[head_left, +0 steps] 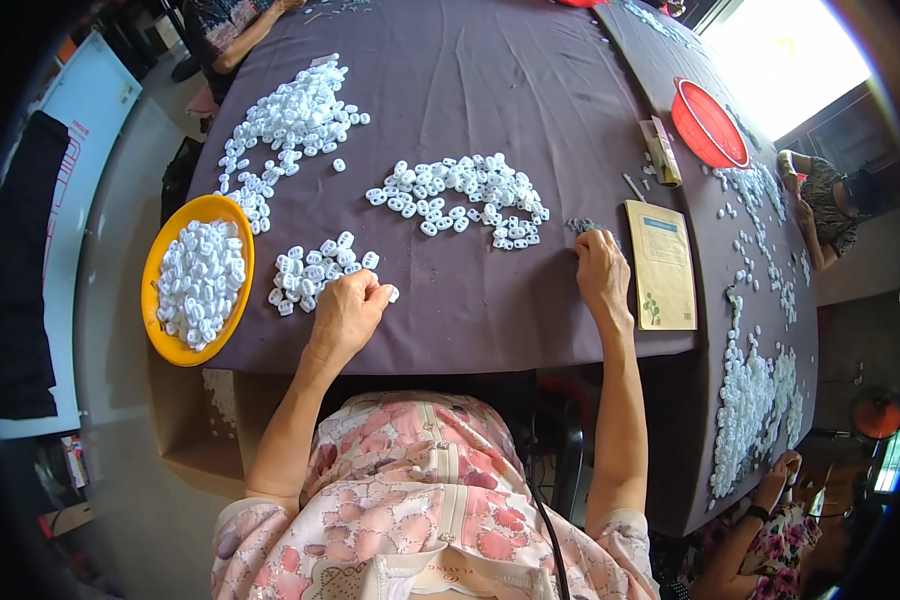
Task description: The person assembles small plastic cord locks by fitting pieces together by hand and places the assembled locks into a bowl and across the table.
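Evidently the work is only partway along, judging by how much lies loose. The white piece (pixel 394 295) sits above the table's near edge, left of its middle, pinched at the thumb and fingertips of the left hand (pixel 348 315). Just beside that hand lies a small cluster of similar pieces (pixel 315 270). The right hand (pixel 602 272), nearer the near right corner, has its fingertips bunched down at some small dark grey bits (pixel 580 226); whether they grip one, I cannot tell. Farther in, a curved spread of white pieces (pixel 460 190) awaits handling, it seems, and a larger heap (pixel 290 112) lies along the left edge. At the near left corner, the yellow basin (pixel 149 275) is well filled; whether its contents are finished cannot be told.
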Demonstrator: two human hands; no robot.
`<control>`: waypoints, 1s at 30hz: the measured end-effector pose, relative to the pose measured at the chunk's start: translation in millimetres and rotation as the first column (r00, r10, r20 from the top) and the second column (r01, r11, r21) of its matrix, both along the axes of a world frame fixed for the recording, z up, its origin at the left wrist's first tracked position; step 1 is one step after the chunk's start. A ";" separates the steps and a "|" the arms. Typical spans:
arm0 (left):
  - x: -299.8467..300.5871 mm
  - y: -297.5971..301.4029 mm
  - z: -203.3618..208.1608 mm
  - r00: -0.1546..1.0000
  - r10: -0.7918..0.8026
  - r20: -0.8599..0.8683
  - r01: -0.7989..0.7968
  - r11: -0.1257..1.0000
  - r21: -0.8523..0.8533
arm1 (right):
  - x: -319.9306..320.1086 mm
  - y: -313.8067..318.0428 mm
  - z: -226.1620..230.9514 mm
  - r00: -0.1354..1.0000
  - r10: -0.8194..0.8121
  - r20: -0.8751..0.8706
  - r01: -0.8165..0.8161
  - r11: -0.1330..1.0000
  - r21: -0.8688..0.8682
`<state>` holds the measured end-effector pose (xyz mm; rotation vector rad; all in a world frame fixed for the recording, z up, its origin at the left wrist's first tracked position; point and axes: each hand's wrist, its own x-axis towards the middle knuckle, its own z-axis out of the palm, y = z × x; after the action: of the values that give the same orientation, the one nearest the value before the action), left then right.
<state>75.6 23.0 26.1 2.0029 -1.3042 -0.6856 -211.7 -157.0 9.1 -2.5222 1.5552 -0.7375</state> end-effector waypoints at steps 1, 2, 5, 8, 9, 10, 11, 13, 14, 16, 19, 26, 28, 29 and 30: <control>-0.1 -0.4 1.0 0.985 -0.038 0.169 0.046 0.998 -0.040 | -1.4 4.1 -0.4 0.998 0.013 0.063 -0.015 0.999 0.038; -2.8 -1.1 3.2 0.985 -0.040 0.169 0.046 0.998 -0.035 | -3.0 6.6 -1.2 0.992 0.045 0.119 -0.047 0.999 0.021; -20.8 -7.0 10.9 0.989 0.077 0.128 -0.048 0.976 -0.212 | 2.3 21.8 9.6 0.932 0.044 0.361 -0.111 0.980 0.167; -50.3 -23.4 8.2 0.991 -0.098 -0.089 0.057 0.925 -0.376 | 10.2 34.8 12.5 0.824 -0.046 0.564 -0.252 0.862 0.440; -63.5 -30.9 6.1 0.944 -0.173 -0.281 0.061 0.928 -0.367 | 13.3 40.0 13.8 0.745 -0.127 0.654 -0.356 0.755 0.551; -75.2 -39.6 1.6 0.859 -0.212 -0.465 0.075 0.952 -0.297 | 17.1 46.3 15.9 0.710 -0.164 0.685 -0.395 0.712 0.580; -87.9 -47.4 4.7 0.799 -0.197 -0.568 0.086 0.973 -0.216 | 18.2 50.8 13.7 0.710 -0.165 0.685 -0.398 0.709 0.583; -106.6 -61.7 -10.1 0.792 -0.238 -0.562 0.091 0.957 -0.276 | 19.6 57.8 6.6 0.649 -0.201 0.734 -0.472 0.650 0.596; -114.0 -65.3 -12.2 0.754 -0.241 -0.610 0.070 0.954 -0.291 | 19.5 60.0 2.4 0.634 -0.198 0.748 -0.485 0.652 0.583; -119.8 -69.4 -19.7 0.762 -0.252 -0.597 0.079 0.950 -0.301 | 19.4 62.6 -3.9 0.630 -0.208 0.748 -0.474 0.659 0.583; -121.6 -71.7 -23.9 0.780 -0.259 -0.569 0.108 0.953 -0.285 | 18.1 65.0 -7.5 0.619 -0.236 0.749 -0.459 0.665 0.589; -123.9 -75.9 -37.0 0.915 -0.265 -0.304 0.159 0.929 -0.334 | 26.1 66.4 -12.7 0.450 -0.273 0.850 -0.469 0.738 0.485; -123.4 -78.0 -37.3 0.924 -0.267 -0.275 0.172 0.930 -0.325 | 26.5 64.1 -12.4 0.493 -0.228 0.840 -0.444 0.764 0.468; -122.9 -78.6 -36.6 0.932 -0.267 -0.244 0.184 0.931 -0.317 | 26.3 63.2 -11.8 0.535 -0.182 0.825 -0.421 0.789 0.447; -122.7 -78.3 -35.9 0.932 -0.267 -0.246 0.183 0.930 -0.317 | 24.0 62.0 -9.8 0.562 -0.217 0.799 -0.370 0.797 0.477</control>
<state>-47.1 -55.3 -9.9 1.4714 -1.3824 -0.8055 -187.7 -95.0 -0.7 -1.3729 1.0373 -0.9999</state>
